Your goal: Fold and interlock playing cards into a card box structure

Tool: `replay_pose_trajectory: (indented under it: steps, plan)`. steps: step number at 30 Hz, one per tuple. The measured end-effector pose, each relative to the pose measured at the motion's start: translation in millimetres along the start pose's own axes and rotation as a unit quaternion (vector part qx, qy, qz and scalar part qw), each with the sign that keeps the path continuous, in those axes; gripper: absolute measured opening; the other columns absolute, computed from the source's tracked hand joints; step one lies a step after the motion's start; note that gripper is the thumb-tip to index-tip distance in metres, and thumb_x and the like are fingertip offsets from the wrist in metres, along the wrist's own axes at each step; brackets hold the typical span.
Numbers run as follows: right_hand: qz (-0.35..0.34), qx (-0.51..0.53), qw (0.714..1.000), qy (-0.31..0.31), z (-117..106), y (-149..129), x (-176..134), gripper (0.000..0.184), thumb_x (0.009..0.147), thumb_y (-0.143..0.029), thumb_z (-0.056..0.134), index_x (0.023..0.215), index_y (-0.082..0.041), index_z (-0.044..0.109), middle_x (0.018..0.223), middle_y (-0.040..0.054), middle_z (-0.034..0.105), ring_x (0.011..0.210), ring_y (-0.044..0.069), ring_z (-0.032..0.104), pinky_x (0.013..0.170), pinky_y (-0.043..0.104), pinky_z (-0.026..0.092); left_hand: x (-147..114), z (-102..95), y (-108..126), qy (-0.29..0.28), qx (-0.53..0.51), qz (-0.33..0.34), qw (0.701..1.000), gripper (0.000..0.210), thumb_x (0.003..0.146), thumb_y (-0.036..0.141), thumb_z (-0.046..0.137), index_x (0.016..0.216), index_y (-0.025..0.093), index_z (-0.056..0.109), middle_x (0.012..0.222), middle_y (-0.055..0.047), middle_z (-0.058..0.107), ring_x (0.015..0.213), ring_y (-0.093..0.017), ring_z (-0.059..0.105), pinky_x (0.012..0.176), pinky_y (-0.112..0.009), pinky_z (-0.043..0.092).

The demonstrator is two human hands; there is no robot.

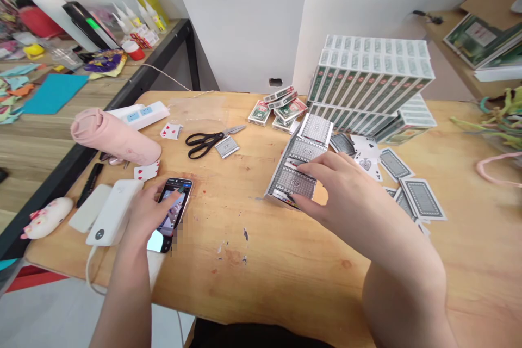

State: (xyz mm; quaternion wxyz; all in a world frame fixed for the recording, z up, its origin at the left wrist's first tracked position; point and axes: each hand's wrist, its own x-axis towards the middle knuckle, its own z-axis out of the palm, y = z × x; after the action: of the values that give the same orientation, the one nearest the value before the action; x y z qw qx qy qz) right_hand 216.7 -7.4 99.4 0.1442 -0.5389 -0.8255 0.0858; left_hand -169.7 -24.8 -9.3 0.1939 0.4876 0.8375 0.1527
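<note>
My right hand (340,179) grips a long structure of folded playing cards (308,150), thumb and forefinger spanning its near section. Grey patterned card backs form its panels, and one long side wall stands up at its left. My left hand (150,209) is at a smartphone (176,206) with a lit screen; the thumb lies across the glass and the other fingers curl at its left edge, partly hidden. Loose playing cards (423,198) lie right of my right hand, some face up. Left of the structure are black-handled scissors (206,141) and a small folded card piece (227,147).
Stacked card boxes (371,73) rise at the back right, with several loose card boxes (285,109) beside them. A pink rolled bundle (116,136), power strip (141,114), white power bank (116,212) with cable, black marker (89,185) and white plush-like toy (48,218) line the left side.
</note>
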Motion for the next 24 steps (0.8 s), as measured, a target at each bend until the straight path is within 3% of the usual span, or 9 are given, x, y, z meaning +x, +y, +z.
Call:
replay_pose_trajectory:
  steps: [9, 18, 24]
  plan:
    - [0.009, -0.004, 1.000, -0.009, -0.7, -1.5, 0.5, 0.026, 0.083, -0.037, 0.058, 0.101, -0.020, 0.065, 0.097, 0.0088, 0.062, 0.093, 0.027, 0.058, 0.069, 0.039, 0.050, -0.3, -0.4, 3.1, -0.003, 0.004, 0.014, 1.000, 0.056, 0.074, 0.047, 0.061, 0.124, 0.020, 0.058, 0.107, -0.009, 0.069, 0.088, -0.024, 0.066, 0.073, -0.031, 0.049]
    - [0.002, -0.002, 1.000, -0.008, 0.4, 0.2, -0.1, 0.025, 0.082, -0.038, 0.058, 0.097, -0.020, 0.065, 0.096, 0.0091, 0.063, 0.092, 0.027, 0.058, 0.069, 0.040, 0.050, 24.5, -0.2, 11.0, 0.045, -0.019, -0.059, 0.997, 0.043, 0.077, 0.046, 0.057, 0.103, 0.013, 0.068, 0.093, -0.011, 0.071, 0.088, -0.026, 0.063, 0.080, -0.036, 0.046]
    - [-0.006, 0.002, 1.000, 0.001, 0.7, 1.1, 0.9, 0.023, 0.083, -0.036, 0.058, 0.098, -0.020, 0.065, 0.097, 0.0104, 0.063, 0.093, 0.028, 0.058, 0.071, 0.041, 0.050, 23.8, -1.3, 11.8, 0.031, -0.071, -0.068, 0.995, 0.045, 0.073, 0.048, 0.063, 0.103, 0.015, 0.069, 0.092, -0.008, 0.071, 0.085, -0.023, 0.063, 0.074, -0.030, 0.047]
